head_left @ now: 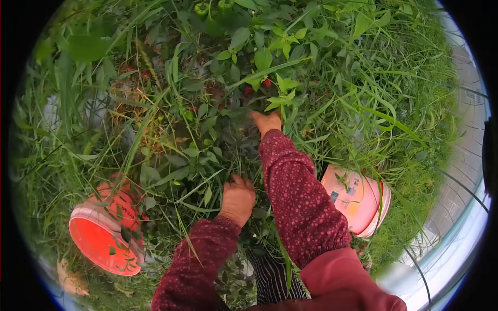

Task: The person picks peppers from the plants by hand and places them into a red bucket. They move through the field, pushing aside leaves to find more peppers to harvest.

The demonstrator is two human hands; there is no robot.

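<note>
My left hand (238, 199) is low among the pepper plant leaves (199, 166), back of the hand up. Its fingers are slightly bent and a little apart, with no held thing visible. Farther forward, my right hand (267, 123) reaches into the foliage, its thumb stretched away to the left. Leaves (282, 98) cover its other fingers. Just beyond it, red peppers (266, 83) show between the leaves. Both sleeves are dark red with small light spots.
A red-pink bucket (85, 241) lies tipped at the left, its opening toward me. At the right, a pale pink bucket (358, 199) leans in the grass. Green peppers (201, 9) hang at the top. Tall grass (384, 114) surrounds the plants; pale sheeting (441, 233) runs along the right.
</note>
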